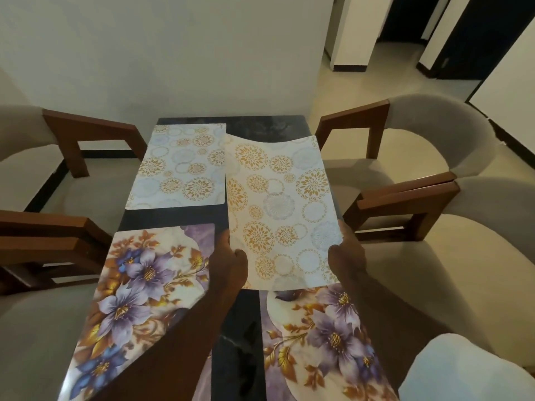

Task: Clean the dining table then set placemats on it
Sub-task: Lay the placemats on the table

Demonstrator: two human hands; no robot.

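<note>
The dark marble dining table [237,357] carries three flat placemats: a pale circle-patterned placemat [179,166] at 11 o'clock, a purple-flowered placemat [139,285] at 7 o'clock and its twin placemat [318,337] at 5 o'clock. A cream medallion placemat [280,209] is at 1 o'clock, bowed, held by its near edge and apparently lifted off the surface.

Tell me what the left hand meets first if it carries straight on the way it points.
The left hand grips the held placemat, which travels with it. Ahead lies only bare tabletop, then the wall; the way looks free, though height is unclear.
</note>
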